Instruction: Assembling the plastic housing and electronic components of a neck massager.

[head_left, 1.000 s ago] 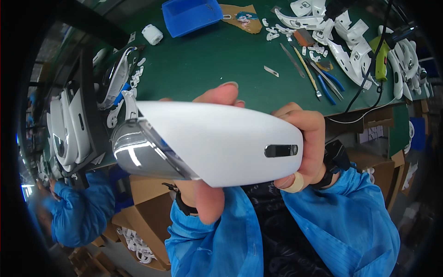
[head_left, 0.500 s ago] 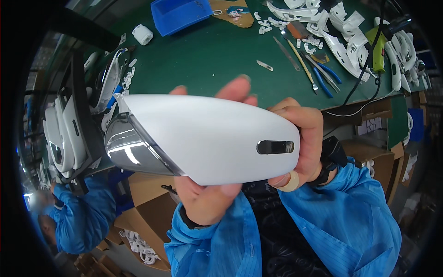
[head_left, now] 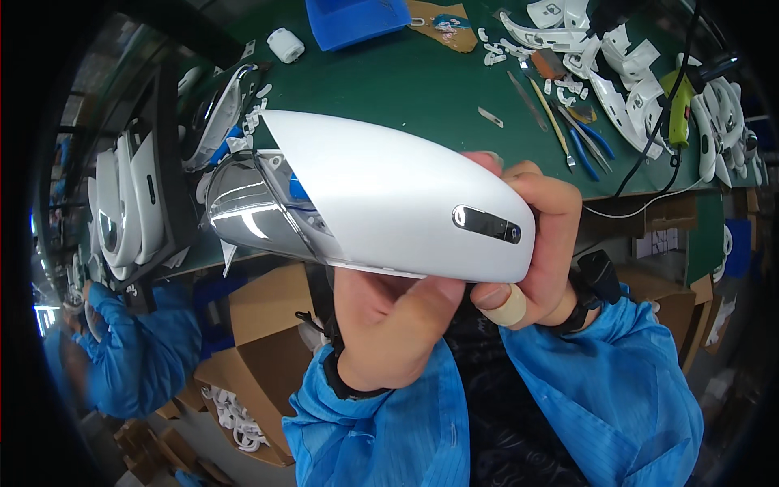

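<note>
In front of me is a white casing (head_left: pixel 389 195) with a smoky see-through nose (head_left: pixel 251 203), looking like a handheld vacuum cleaner. It has a dark oval panel near its right end. The white upper shell stands lifted from the nose at the left, and something blue shows in the gap. My left hand (head_left: pixel 398 325) grips the casing from below, thumb along its lower edge, its other fingers mostly hidden behind. Around the right end wraps my right hand (head_left: pixel 548 235), with a tan bandage on its thumb.
The green bench (head_left: pixel 365 89) bears a blue tray (head_left: pixel 357 24), a white cylindrical part (head_left: pixel 286 45), blue-handled pliers (head_left: pixel 580 138), a loose blade and several white shells. A green tool (head_left: pixel 677 105) with cables lies at right. Cardboard boxes (head_left: pixel 268 316) stand below; a co-worker's blue sleeve (head_left: pixel 154 349) shows at left.
The white shell has tilted and come apart from the smoky nose at the left, opening a gap. My left hand's fingers have moved mostly out of sight behind the casing.
</note>
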Motion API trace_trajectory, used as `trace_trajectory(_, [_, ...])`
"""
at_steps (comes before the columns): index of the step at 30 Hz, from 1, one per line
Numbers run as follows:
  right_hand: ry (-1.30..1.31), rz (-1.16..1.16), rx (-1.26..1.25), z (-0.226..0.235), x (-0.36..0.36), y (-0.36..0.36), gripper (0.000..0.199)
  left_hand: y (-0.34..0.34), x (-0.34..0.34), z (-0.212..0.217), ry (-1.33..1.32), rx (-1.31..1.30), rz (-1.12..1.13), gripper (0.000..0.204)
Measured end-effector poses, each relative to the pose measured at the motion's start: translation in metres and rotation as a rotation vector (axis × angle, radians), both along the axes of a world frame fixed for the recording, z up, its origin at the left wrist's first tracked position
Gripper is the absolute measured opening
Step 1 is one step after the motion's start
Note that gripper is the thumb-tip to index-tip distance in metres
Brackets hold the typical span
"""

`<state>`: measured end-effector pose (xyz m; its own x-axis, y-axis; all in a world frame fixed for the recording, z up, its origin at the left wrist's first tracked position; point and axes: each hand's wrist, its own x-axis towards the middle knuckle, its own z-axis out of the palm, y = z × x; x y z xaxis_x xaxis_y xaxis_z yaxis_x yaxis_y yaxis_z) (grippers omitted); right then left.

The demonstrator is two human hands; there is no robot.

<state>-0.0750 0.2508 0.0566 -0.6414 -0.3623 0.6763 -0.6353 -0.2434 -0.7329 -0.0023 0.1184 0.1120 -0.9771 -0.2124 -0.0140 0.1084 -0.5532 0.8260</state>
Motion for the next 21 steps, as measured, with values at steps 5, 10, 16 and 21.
trace_trajectory(5, [-0.011,0.053,0.048,0.005,-0.003,0.002,0.077,-0.011,-0.009,0.0,0.087,-0.067,-0.089,0.084])
trace_trajectory(10, [-0.027,0.055,0.065,0.009,0.001,-0.001,0.076,-0.037,-0.027,-0.012,0.421,0.445,0.019,0.091])
trace_trajectory(16, [-0.113,-0.033,0.093,0.016,0.007,-0.003,0.072,-0.042,-0.044,0.002,0.367,0.621,0.118,0.06])
trace_trajectory(21, [-0.034,-0.048,0.173,0.017,0.002,0.0,0.07,-0.035,-0.04,0.012,0.193,0.363,0.241,0.041])
